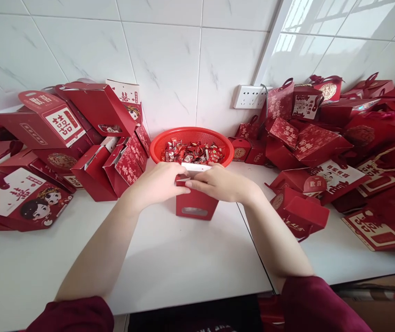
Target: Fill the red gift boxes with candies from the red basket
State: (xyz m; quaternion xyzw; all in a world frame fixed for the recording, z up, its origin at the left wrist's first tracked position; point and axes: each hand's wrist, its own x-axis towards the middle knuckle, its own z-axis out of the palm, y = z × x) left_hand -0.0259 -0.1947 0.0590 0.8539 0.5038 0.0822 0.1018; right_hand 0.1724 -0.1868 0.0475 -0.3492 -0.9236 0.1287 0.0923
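A red gift box with a small clear window low on its front stands upright on the white table, in front of the basket. My left hand grips the upper left of this box, fingers curled over its top. On the other side my right hand holds the upper right, its thumb lying across the front. A white flap shows between the hands at the top. The inside of the box is hidden. Just behind stands a red plastic basket with many small wrapped candies in it.
Red gift boxes are stacked along the left, some with white printed panels. More red boxes pile up on the right. A power strip is fixed to the tiled wall. The white table has a seam right of centre.
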